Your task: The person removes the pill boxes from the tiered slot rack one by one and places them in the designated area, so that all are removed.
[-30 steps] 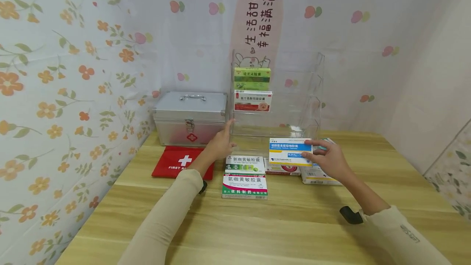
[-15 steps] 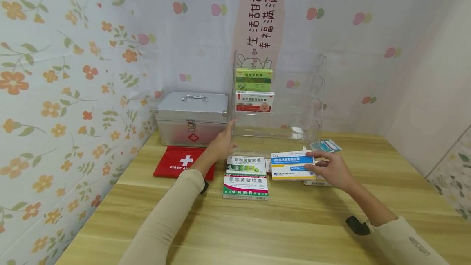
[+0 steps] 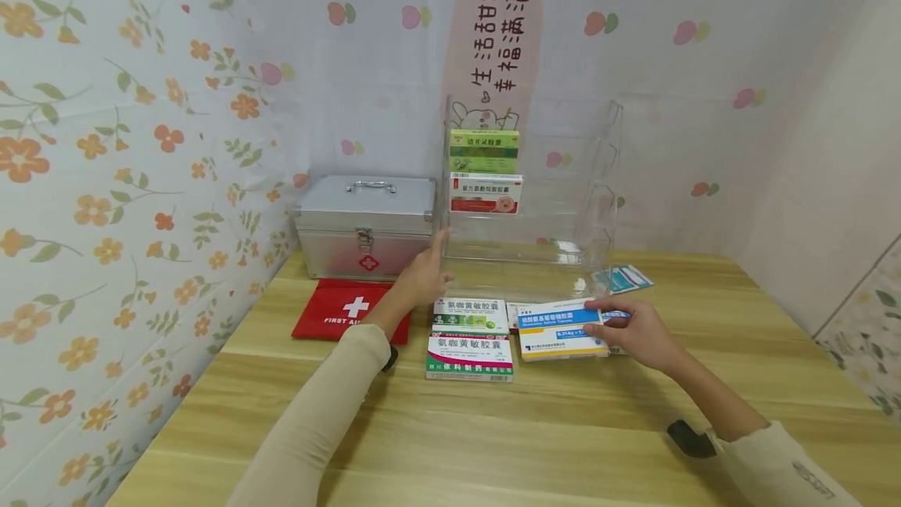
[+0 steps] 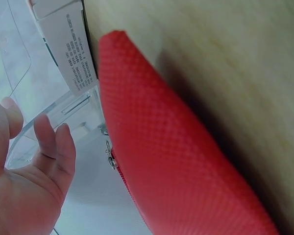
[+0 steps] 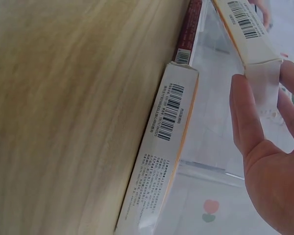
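Observation:
My right hand [image 3: 637, 335] pinches the right end of a white medicine box [image 3: 559, 329] with blue and yellow bands. The right wrist view shows this held box [image 5: 252, 36] raised off the table, thumb and fingers at its end. A similar white box [image 5: 159, 142] lies below it, mostly covered in the head view. My left hand [image 3: 422, 278], fingers extended, is at the left side of a clear acrylic rack [image 3: 556, 237]; contact cannot be told for sure. Below that hand, in the left wrist view, lies a red first aid pouch [image 4: 157, 142].
A green box [image 3: 484, 152] and a red-white box [image 3: 486, 194] stand in the rack's upper tiers. Two green-white boxes [image 3: 469, 357] lie before it. A silver first aid case [image 3: 362, 229] stands left, a teal packet [image 3: 629, 278] right of the rack.
My right hand has lowered the blue-white box and brought it nearer to me, uncovering the teal packet behind. The left hand keeps its place at the rack.

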Tool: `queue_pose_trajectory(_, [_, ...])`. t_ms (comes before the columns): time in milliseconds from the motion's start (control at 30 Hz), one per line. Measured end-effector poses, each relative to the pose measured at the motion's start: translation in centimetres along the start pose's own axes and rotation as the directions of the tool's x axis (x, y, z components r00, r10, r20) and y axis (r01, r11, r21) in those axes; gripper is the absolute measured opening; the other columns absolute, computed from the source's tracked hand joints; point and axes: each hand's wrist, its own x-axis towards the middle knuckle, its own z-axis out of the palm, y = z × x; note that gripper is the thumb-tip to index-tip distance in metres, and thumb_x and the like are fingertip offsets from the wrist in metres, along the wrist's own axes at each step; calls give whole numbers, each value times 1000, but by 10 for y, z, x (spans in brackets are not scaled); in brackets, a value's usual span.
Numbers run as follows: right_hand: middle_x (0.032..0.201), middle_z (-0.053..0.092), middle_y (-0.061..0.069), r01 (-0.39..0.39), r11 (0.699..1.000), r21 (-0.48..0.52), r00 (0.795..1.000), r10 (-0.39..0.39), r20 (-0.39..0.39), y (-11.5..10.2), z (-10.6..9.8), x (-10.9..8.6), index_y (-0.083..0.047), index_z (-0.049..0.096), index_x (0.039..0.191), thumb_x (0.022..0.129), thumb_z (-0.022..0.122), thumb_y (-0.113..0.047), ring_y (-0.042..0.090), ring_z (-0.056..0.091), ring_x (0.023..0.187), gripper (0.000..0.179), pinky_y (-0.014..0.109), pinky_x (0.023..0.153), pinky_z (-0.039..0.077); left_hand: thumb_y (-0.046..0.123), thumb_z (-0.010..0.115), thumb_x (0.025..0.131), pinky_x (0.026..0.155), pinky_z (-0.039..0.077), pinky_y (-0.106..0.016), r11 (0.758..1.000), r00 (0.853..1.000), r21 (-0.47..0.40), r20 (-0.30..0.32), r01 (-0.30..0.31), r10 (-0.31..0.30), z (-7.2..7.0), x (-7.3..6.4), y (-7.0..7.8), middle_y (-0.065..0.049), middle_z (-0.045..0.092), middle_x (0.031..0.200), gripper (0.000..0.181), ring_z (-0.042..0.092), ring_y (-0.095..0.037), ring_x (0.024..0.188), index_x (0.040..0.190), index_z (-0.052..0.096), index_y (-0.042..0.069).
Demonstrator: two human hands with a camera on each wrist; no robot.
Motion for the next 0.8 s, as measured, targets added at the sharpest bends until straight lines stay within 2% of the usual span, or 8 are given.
queue_pose_trajectory(267, [137, 53, 27, -18, 999, -45, 1000, 18, 1, -1, 0, -6, 1, 66, 124, 87, 78, -22, 30, 69, 97, 46, 27, 71, 57, 12, 68, 94, 58, 50, -32, 1000, 1000, -2, 0, 0, 0, -1, -1, 2, -17, 58, 118, 94, 59, -24, 83, 156, 0, 31])
queue_pose_trajectory(400, [137, 52, 28, -39, 998, -52, 999, 39, 8, -1, 1, -8, 1, 65, 125, 87, 78, -23, 30, 69, 97, 47, 27, 70, 57, 12, 68, 94, 58, 51, -32, 1000, 1000, 4, -4, 1, -1, 0, -1, 1, -17, 58, 119, 93, 59, -24, 84, 156, 0, 31])
queue_pose_trajectory(567, [135, 55, 27, -29, 997, -69, 1000, 29, -5, 1, 3, -10, 1, 67, 123, 86, 79, -22, 32, 70, 98, 45, 27, 73, 57, 13, 68, 94, 62, 51, -33, 1000, 1000, 6, -13, -7, 7, 0, -2, 1, -19, 58, 121, 93, 59, -25, 86, 156, 1, 29])
queue_pose_trajectory(800, [128, 60, 27, -23, 999, -43, 1000, 24, 14, 5, 8, -14, 4, 68, 120, 87, 78, -18, 28, 68, 99, 41, 25, 75, 56, 12, 67, 94, 63, 51, -33, 1000, 1000, 18, -6, -10, 10, 0, -1, 0, -19, 56, 125, 93, 59, -25, 88, 156, 1, 29])
